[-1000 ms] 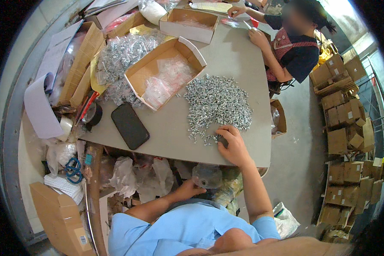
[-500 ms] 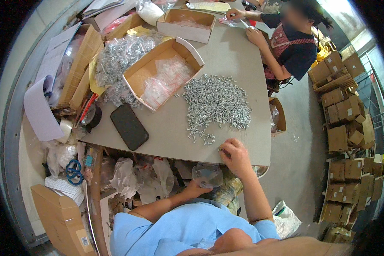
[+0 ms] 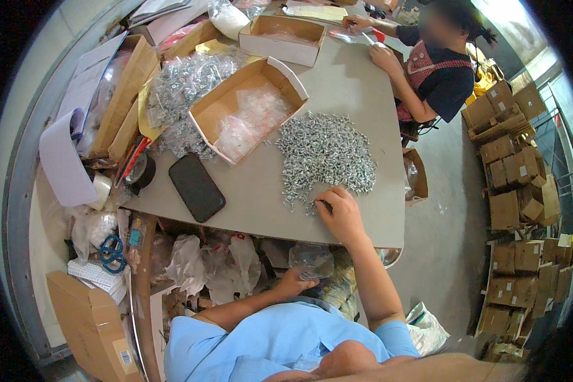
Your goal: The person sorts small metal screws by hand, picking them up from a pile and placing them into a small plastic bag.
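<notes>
Small silvery metal screws lie heaped on a pale grey tabletop, the right hand at the pile's near edge, fingers half-curled; whether they grip a screw cannot be told. Half a second earlier, that hand was drawn back toward the table's edge, apart from the pile. The right forearm reaches up and slightly leftward over the edge. Below the tabletop, the left hand grasps a clear, rounded plastic container, its forearm bent across the body. An open brown cardboard box sits just beside the heap.
</notes>
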The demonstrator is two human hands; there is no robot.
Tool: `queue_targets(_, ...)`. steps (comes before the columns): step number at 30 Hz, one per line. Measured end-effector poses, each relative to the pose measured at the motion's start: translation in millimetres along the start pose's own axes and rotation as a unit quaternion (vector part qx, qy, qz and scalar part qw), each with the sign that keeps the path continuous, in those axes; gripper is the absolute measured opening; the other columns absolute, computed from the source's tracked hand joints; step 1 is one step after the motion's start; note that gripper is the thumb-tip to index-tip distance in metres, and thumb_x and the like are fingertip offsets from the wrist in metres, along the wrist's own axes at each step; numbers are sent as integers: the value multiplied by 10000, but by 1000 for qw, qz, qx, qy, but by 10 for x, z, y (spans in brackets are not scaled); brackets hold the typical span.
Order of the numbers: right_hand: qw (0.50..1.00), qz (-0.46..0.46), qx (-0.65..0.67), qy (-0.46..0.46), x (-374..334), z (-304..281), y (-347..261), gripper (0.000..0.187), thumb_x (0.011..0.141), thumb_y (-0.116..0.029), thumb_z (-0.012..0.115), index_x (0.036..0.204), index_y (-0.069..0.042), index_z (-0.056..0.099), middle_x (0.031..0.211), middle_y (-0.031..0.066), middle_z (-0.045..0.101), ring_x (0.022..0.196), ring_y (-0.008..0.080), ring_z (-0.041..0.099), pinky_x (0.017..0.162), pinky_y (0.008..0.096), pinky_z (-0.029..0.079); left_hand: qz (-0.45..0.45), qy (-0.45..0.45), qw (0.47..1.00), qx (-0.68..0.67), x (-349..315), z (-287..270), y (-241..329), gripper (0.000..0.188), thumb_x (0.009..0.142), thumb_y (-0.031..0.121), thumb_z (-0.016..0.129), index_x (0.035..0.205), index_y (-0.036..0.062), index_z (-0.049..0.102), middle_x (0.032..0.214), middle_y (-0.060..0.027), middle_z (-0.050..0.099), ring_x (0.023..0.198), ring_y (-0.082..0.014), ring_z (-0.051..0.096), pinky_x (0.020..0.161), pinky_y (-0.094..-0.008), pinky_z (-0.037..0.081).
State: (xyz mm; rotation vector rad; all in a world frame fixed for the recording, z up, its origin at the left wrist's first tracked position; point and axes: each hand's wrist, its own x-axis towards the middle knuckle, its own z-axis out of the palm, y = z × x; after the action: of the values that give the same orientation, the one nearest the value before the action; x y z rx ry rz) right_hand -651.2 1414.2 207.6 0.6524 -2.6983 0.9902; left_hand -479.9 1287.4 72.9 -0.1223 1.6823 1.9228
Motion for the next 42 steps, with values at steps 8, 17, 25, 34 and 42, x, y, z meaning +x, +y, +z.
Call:
queue_targets(8, 996, 75, 30, -33, -91, -69, -62, 91, 768, -100, 655, 841, -52, 630, 868, 115, 586, 793, 315, 592, 700, 391, 485, 47, 4, 999, 22, 1, -3, 39, 299, 772, 77, 689, 1053, 1, 621, 953, -77, 686, 880, -140, 633, 804, -298, 492)
queue_targets(17, 993, 93, -8, -75, -377, -207, -151, 105, 758, -122, 679, 818, -41, 653, 836, 116, 602, 689, 283, 605, 634, 361, 489, 39, -2, 999, 10, -16, -7, 88, 241, 775, 58, 671, 1004, 8, 614, 945, -74, 682, 892, -140, 628, 817, -292, 487)
queue_targets(25, 973, 105, 119, -164, -226, -239, -248, 164, 748, -149, 701, 869, -46, 662, 866, 114, 596, 736, 275, 599, 644, 346, 492, 58, -56, 993, -84, 30, -39, -120, 347, 798, 109, 710, 1123, 54, 604, 1052, -47, 640, 990, -165, 577, 881, -321, 465)
queue_targets(34, 1000, 17, 8, 10, -103, 165, -247, 197, 718, -149, 718, 877, -59, 646, 918, 116, 577, 856, 314, 573, 754, 400, 472, 66, -13, 997, -37, 10, 0, 19, 221, 765, 75, 663, 976, 32, 614, 887, -52, 676, 818, -130, 613, 735, -292, 480)
queue_targets(42, 998, 22, -2, -58, -307, 30, -260, 136, 736, -133, 698, 840, -59, 650, 838, 114, 585, 758, 311, 588, 679, 396, 484, 73, -22, 997, -28, 13, -6, 31, 206, 771, 51, 648, 971, 25, 606, 893, -55, 668, 817, -125, 605, 716, -282, 479)
